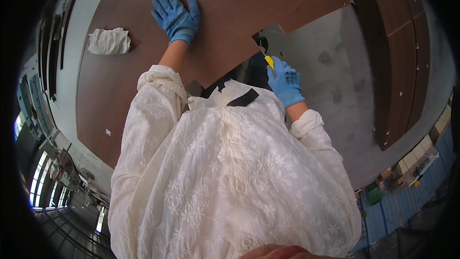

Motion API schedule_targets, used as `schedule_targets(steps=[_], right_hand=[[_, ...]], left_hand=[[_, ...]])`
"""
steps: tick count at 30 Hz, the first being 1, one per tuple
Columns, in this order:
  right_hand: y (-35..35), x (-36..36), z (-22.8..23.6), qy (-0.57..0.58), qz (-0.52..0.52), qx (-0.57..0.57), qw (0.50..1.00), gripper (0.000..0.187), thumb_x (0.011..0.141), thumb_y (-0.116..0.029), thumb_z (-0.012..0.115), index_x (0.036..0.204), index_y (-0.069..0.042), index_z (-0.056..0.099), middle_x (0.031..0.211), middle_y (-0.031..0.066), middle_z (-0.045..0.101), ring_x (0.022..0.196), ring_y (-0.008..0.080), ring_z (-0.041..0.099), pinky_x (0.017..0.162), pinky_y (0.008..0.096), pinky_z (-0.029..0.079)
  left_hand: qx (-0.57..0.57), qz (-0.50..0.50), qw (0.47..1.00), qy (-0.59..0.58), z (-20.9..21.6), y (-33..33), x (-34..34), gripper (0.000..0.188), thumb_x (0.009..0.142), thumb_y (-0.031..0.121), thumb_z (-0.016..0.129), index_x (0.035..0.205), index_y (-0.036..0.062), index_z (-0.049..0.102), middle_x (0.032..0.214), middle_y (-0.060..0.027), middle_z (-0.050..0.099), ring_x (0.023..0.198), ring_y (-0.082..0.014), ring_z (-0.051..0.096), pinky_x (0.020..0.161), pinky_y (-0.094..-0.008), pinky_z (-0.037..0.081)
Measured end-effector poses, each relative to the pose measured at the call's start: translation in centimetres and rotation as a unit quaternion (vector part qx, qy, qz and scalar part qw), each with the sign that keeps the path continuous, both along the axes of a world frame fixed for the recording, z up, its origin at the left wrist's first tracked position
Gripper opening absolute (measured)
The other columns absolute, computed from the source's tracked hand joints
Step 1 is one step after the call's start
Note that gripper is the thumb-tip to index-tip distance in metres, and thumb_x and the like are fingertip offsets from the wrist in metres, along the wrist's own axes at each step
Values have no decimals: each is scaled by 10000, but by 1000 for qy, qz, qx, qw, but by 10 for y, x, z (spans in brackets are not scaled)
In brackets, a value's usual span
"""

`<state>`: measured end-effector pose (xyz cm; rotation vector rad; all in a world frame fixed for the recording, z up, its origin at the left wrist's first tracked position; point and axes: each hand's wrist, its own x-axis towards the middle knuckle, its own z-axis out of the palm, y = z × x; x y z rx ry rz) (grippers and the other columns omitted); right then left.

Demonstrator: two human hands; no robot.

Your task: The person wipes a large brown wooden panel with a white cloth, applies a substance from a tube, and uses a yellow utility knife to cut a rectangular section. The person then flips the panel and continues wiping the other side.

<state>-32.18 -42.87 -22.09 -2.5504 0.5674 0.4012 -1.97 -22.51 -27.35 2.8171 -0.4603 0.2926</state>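
My left hand [175,18], in a blue work glove, lies flat on a large brown wood-look panel [225,5] with its fingers spread. Gripped in my right hand [286,82], also gloved in blue, is a tool with a yellow handle [270,62] and a thin metal shaft or blade; its exact kind is too small to tell. The shaft points away from me to a square notch cut in the panel's right edge. Whether the tip touches the panel, I cannot tell.
A crumpled white cloth [109,41] lies on the panel, left of my left hand. Stacked brown panels or box-like cabinets [395,62] stand at the right on a grey floor [330,81]. Dark strips [55,43] lean at the far left. Small cartons [412,160] sit at the lower right.
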Motion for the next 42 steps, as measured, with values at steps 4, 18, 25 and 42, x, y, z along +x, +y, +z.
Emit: schedule_targets(steps=[4, 18, 25, 42], right_hand=[[-3, 2, -7, 0, 5, 17, 1000, 310, 972, -287, 641, 1230, -114, 634, 993, 164, 741, 812, 369, 730, 732, 477, 584], [-6, 2, -22, 69, -15, 82, 994, 303, 967, -251, 636, 1218, -83, 653, 1081, 196, 738, 924, 415, 709, 806, 497, 571], [-5, -70, -51, 158, -52, 82, 983, 429, 945, -329, 667, 1301, -90, 648, 1138, 212, 720, 1011, 412, 699, 874, 477, 561], [-68, 16, 32, -19, -27, -60, 998, 331, 990, -305, 639, 1232, -79, 639, 992, 163, 746, 830, 346, 739, 703, 448, 586]], left_hand=[[-4, -8, 1000, 7, 1, 1, -1, 816, 959, 568, 465, 1540, -1, 399, 1620, -292, 332, 1513, -515, 250, 1233, -630, 119], [37, -12, 998, -40, -6, 5, 2, 771, 939, 577, 510, 1459, 9, 461, 1517, -259, 431, 1391, -481, 372, 1163, -599, 236], [16, -3, 1000, 10, -3, 3, 4, 834, 955, 597, 470, 1548, 16, 391, 1613, -274, 353, 1507, -499, 269, 1226, -622, 145], [4, -12, 1000, -20, -8, 6, 1, 823, 961, 604, 462, 1531, 11, 424, 1614, -273, 356, 1498, -509, 284, 1226, -626, 146]])
